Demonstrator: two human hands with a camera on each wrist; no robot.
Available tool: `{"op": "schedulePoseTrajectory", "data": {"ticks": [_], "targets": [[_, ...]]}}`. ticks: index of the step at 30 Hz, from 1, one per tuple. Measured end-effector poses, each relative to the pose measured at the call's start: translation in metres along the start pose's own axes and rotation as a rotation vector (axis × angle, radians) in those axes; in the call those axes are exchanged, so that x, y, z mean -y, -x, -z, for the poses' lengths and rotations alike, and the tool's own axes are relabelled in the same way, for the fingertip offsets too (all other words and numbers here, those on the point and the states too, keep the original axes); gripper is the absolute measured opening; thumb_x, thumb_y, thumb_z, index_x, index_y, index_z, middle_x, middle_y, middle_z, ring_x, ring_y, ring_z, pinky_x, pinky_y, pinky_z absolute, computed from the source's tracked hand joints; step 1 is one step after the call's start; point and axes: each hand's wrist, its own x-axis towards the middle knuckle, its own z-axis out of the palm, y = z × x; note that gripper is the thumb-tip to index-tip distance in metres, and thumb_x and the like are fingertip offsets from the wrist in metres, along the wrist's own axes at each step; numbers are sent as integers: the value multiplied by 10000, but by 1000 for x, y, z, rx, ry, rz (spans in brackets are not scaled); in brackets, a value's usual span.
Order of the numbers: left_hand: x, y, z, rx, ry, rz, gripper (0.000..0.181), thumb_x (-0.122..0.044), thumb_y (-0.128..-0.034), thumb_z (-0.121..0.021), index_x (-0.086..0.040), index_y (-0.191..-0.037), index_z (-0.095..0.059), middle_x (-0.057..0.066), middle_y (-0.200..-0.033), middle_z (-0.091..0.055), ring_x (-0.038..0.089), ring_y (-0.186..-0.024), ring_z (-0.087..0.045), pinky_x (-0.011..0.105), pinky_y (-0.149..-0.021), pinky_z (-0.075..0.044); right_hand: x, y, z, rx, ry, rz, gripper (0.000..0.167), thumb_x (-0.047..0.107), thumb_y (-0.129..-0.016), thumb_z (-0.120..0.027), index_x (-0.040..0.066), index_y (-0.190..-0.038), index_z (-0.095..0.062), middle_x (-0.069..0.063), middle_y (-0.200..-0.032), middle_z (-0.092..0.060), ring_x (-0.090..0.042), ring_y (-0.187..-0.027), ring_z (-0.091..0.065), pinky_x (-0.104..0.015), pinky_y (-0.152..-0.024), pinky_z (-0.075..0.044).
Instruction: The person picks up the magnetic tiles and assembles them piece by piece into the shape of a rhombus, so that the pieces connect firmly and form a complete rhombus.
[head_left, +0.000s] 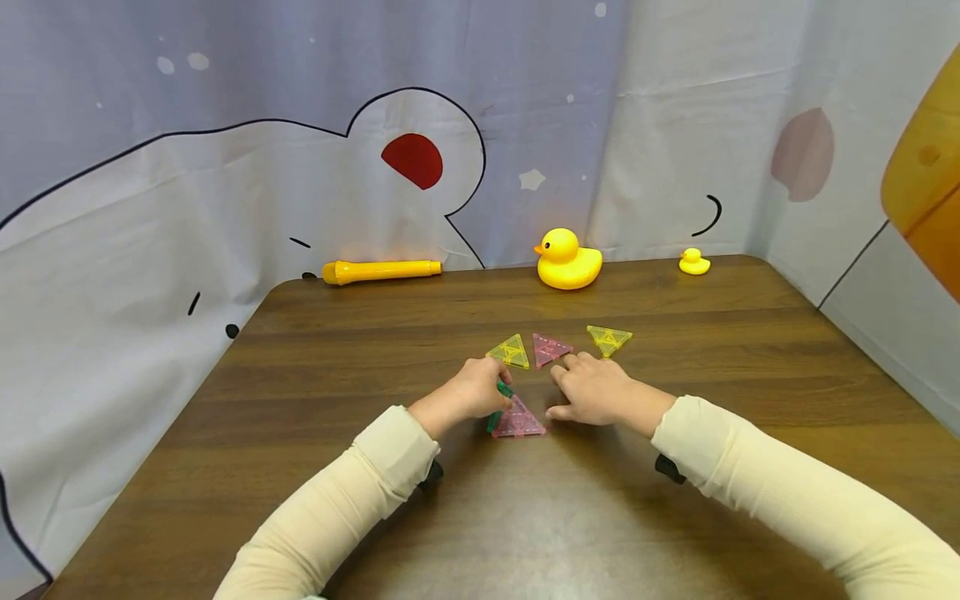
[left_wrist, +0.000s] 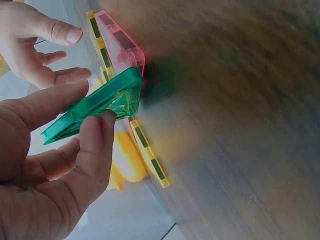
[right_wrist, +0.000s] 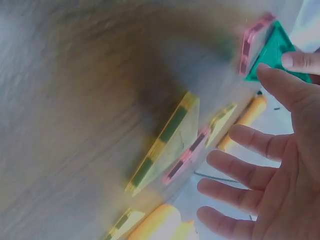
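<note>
Left hand (head_left: 476, 390) is clamped on the green triangle tile (left_wrist: 100, 97), thumb one side, fingers the other. Head view gives only slivers of green past the fingers; left wrist view shows most of the tile, held tilted. Right hand (head_left: 596, 390) grips nothing: fingers spread and slightly bent, hands apart. In right wrist view its thumb overlaps the green tile; head view puts the two apart, so that's line of sight.

Near pink tile (head_left: 519, 423) sits just right of the left hand, between the hands. Right beside the green one; can't tell if they touch.

Beyond the hands, head view: left yellow tile (head_left: 510, 353) just past the left hand, far pink tile (head_left: 550, 350) past the gap, right yellow tile (head_left: 609, 339) past the right hand. Right wrist view adds a near yellow tile (right_wrist: 172, 145) by the right fingers, which head view doesn't show. Fingertip contact there: can't tell.

Farther out, head view only for the full layout: yellow microphone (head_left: 382, 271) beyond the left hand, big duck (head_left: 567, 265) beyond the right, small duck (head_left: 694, 262) farther right. All on a wood table (head_left: 525, 525).
</note>
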Motion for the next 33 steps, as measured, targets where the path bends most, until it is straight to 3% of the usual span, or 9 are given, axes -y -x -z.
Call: {"op": "schedulePoseTrajectory", "data": {"ticks": [10, 15, 20, 28, 33], "targets": [[-1, 1, 2, 15, 22, 18, 260, -164, -728, -705, -52, -943, -613, 53, -853, -562, 159, -731, -502, 229, -568, -429, -20, 2, 5, 71, -79, -112, 686, 528, -748, -581, -2, -1175, -497, -196, -1167, -476, -335, -1024, -467, -489, -712, -427], [-1, 2, 2, 3, 10, 1, 247, -157, -722, -707, -49, -925, -616, 44, -835, -566, 154, -726, -503, 228, -576, -427, -31, 3, 5, 174, -101, -186, 574, 565, -713, -592, 44, -953, -583, -106, -958, -555, -238, -843, -513, -420, -579, -421], [-1, 2, 1, 9, 9, -13, 264, -150, -726, -704, -34, -943, -609, 49, -848, -563, 148, -713, -499, 222, -573, -428, -37, 5, 1, 267, -134, -200, 468, 578, -684, -611, 116, -732, -544, -28, -710, -493, -186, -653, -434, -352, -518, -348], [-1, 1, 1, 14, 7, -24, 291, -147, -727, -703, -22, -970, -603, 73, -892, -577, 151, -712, -504, 221, -566, -431, -39, 5, -1, 275, -191, -192, 464, 546, -656, -656, 108, -719, -516, -23, -648, -448, -167, -608, -400, -320, -501, -300], [-1, 1, 1, 28, 11, -10, 290, -144, -732, -700, -26, -977, -600, 76, -902, -576, 153, -716, -503, 226, -572, -430, -39, 4, -4, 277, -211, -220, 547, 611, -588, -654, 104, -745, -522, -18, -671, -464, -166, -618, -402, -330, -515, -309]]}}
